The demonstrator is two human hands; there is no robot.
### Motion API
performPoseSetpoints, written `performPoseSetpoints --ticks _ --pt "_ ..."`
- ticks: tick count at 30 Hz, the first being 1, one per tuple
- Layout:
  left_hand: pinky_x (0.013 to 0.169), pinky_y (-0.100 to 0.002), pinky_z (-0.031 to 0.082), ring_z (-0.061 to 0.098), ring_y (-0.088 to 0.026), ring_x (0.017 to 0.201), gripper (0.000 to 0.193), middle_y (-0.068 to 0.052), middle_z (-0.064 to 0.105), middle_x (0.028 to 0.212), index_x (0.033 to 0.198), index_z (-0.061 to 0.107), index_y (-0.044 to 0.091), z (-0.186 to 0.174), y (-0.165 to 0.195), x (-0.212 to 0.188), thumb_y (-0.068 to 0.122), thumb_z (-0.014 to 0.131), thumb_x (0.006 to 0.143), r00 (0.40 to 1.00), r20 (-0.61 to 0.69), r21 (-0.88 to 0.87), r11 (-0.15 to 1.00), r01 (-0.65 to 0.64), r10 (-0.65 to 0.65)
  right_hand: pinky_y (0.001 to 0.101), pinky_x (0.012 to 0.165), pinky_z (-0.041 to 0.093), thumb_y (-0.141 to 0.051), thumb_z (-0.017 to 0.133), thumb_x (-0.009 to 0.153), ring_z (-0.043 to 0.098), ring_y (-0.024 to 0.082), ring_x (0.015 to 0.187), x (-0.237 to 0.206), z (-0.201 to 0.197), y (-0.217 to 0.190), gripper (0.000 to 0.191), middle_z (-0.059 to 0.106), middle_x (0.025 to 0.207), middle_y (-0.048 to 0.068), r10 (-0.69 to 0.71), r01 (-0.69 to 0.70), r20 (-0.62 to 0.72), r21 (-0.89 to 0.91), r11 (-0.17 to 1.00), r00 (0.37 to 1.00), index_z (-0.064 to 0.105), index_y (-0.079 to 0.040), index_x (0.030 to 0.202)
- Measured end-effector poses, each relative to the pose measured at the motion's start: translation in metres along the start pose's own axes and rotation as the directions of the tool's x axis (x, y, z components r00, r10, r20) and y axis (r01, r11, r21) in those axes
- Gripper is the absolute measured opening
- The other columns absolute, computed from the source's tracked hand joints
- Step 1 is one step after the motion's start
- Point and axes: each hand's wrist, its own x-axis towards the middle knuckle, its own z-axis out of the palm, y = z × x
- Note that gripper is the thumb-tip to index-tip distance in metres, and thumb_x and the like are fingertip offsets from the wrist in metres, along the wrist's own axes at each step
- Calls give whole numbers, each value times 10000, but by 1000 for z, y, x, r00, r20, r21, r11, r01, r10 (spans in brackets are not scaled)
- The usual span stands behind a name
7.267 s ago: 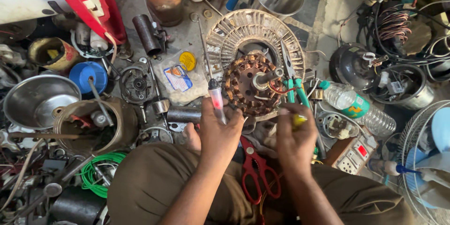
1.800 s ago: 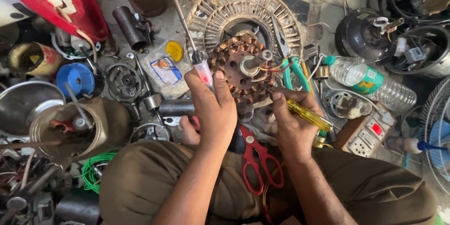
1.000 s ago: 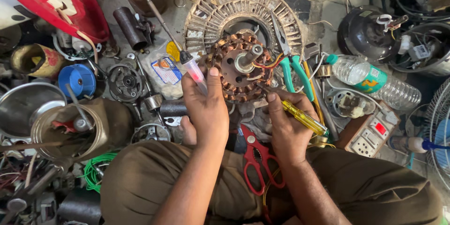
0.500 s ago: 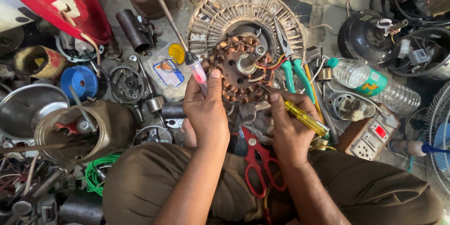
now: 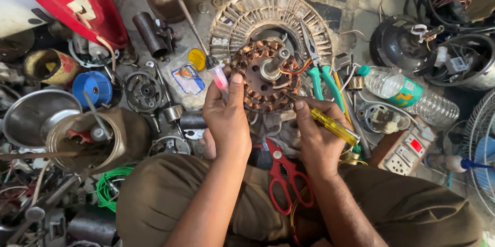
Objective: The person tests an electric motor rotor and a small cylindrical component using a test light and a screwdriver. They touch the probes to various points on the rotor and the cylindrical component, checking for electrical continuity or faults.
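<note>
bright even daylight, soft shadows, sharp focus at centre, slight wide-angle stretch twd edges.

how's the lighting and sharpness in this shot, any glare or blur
Head view: soft, even daylight with weak shadows; the copper-wound round motor stator and both hands, left and right, are sharp; mild glare on the shiny steel bowl and clear plastic water bottle; wide-angle bending at the frame edges.

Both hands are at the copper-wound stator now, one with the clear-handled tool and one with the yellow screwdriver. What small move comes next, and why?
Probably steady the stator with the left hand and ease the yellow screwdriver in the right hand toward the windings. The left hand's clear-handled tool points away from the coils, and the screwdriver's tip is hidden behind the fingers, so whether it touches the stator cannot be told.
</note>
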Motion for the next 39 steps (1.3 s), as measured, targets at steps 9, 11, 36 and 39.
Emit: performPoseSetpoints --ticks 9,11,36,39 --pt "870 -262 521 629 -93 968 284 -31 700 1095 1233 672 -1 -1 -5 1 103 721 974 1000 3 -22 1000 13 -13 220 764 523 -126 754 969 610 57 816 4 -3 0 141 720 939 14 -68 69 37 -50 996 997 695 -1 991" --pt "889 -259 521 635 -91 986 291 -31 703 1104 1234 671 -6 0 -6 2 98 723 967 1000 2 -18 1000 -3 3 220 779 520 -119 752 972 605 57 834 4 -4 -2 135 721 952 17 -72 73 44 -34 997 996 699 3 995" --pt "870 -252 511 626 -83 980 279 -21 697 1100 1227 676 -2 -2 -11 6 105 725 974 999 18 13 1000 -28 27 232 781 510 -68 756 967 590 61 823 5 -4 10 82 717 939 24 -23 22 23 64 998 999 704 -8 987" --pt "875 -254 508 626 -89 984 278 -26 700 1110 1223 676 -12 -3 -10 7 103 727 974 999 42 -40 999 -6 7 232 751 496 -79 767 963 579 60 797 5 -1 13 95 699 903 11 -2 2 -4 85 996 1000 708 -9 985"
